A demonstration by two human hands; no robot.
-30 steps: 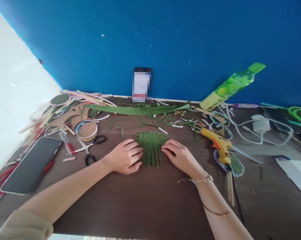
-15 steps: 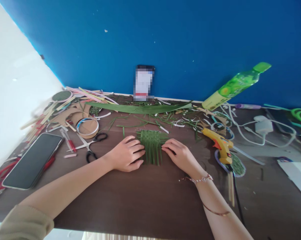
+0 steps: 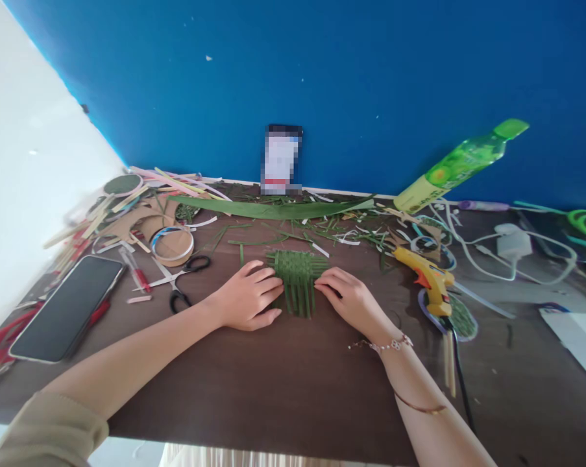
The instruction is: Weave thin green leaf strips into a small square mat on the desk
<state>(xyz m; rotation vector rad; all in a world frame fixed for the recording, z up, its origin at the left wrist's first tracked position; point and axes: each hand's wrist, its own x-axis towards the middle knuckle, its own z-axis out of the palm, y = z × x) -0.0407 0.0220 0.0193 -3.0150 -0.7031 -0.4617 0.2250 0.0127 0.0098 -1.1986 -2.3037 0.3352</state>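
Observation:
A small mat woven from green leaf strips (image 3: pixel 296 279) lies on the dark brown table (image 3: pixel 283 383), its loose strip ends pointing towards me. My left hand (image 3: pixel 248 297) rests at the mat's left edge, fingers curled and pressed together on the strips. At the right edge my right hand (image 3: pixel 347 299) does the same, fingertips pinching the strips there. A beaded bracelet sits on my right wrist. Both forearms lie over the table's near part.
Scissors (image 3: pixel 178 285), a tape roll (image 3: pixel 172 245) and a dark phone (image 3: pixel 67 307) lie left. A long green leaf (image 3: pixel 273 209) and cuttings lie behind the mat. A yellow glue gun (image 3: pixel 426 277), a green bottle (image 3: pixel 461 165), cables and a propped phone (image 3: pixel 281 160) stand right and back.
Both hands stay on the mat's edges; only small finger shifts show. The view has tilted slightly.

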